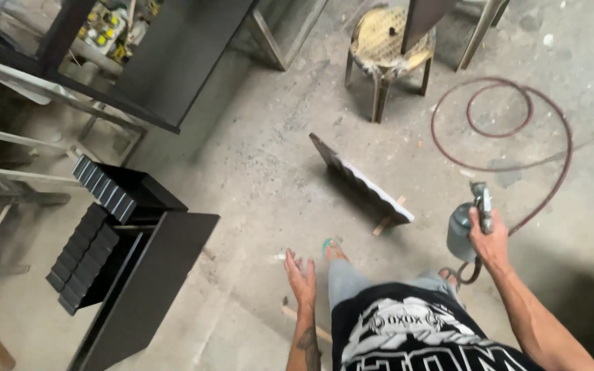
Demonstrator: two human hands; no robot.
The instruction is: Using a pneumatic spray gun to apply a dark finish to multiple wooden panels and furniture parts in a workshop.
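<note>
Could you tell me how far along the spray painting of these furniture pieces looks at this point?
The black cabinet pieces on the left already look evenly coated. The right hand holds the spray gun, its hose coiled on the floor; the left hand is open and holds nothing. The ribbed panel propped on the floor ahead looks grey, so it may remain unpainted.

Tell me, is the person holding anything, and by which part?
The right hand grips a spray gun by its handle, metal cup hanging beside it. The left hand is open and empty.
</note>
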